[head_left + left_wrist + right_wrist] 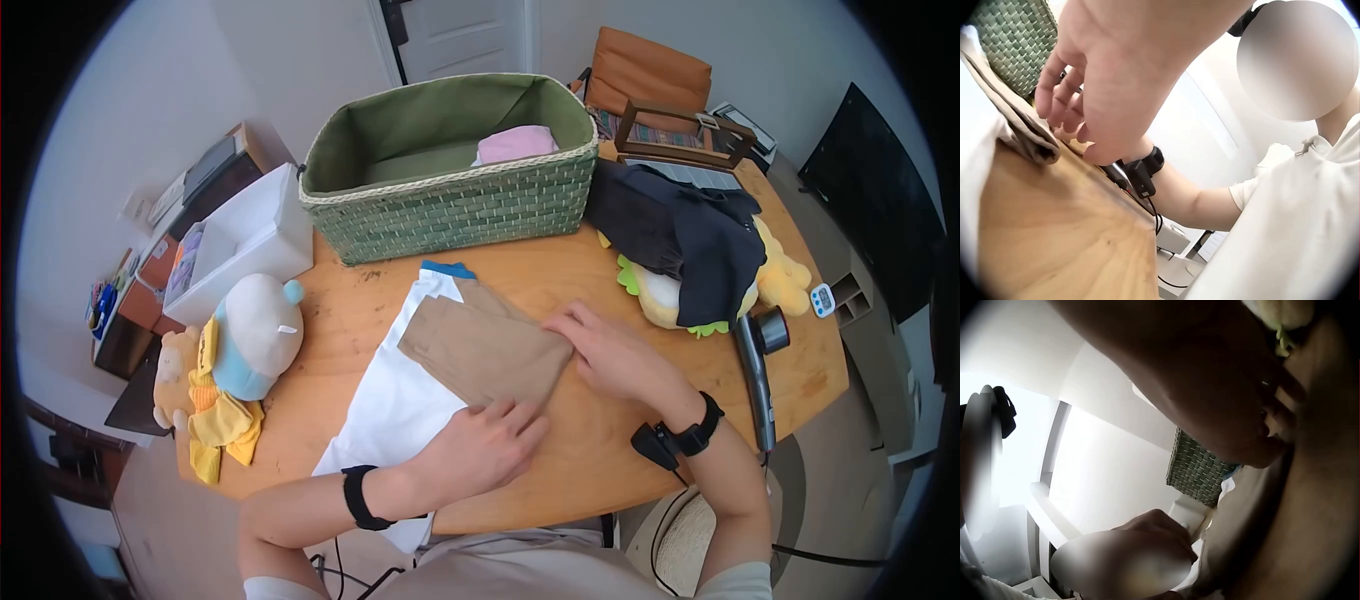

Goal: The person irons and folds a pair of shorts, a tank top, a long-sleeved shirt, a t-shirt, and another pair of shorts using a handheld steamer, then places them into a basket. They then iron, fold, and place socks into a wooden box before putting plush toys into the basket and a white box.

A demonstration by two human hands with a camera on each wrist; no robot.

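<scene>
A folded brown cloth [485, 345] lies over a white garment [385, 410] with a blue edge on the wooden table. My left hand [485, 445] is at the cloth's near edge, fingers loosely bent; in the left wrist view the left hand [1113, 81] hangs beside the layered cloth edge [1025, 128]. At the cloth's right corner, my right hand [620, 360] rests its fingertips on the fabric. The right wrist view is dark, with the right hand's [1222, 400] fingers spread against the brown cloth [1254, 519].
A green woven basket [460, 215] holding pink cloth stands behind. To the left are a white bin [255, 235], plush toys [255, 335] and yellow cloths [225, 425]. Dark clothing [690, 230] covers a plush toy at right, near a black appliance [755, 385] and a small timer [822, 300].
</scene>
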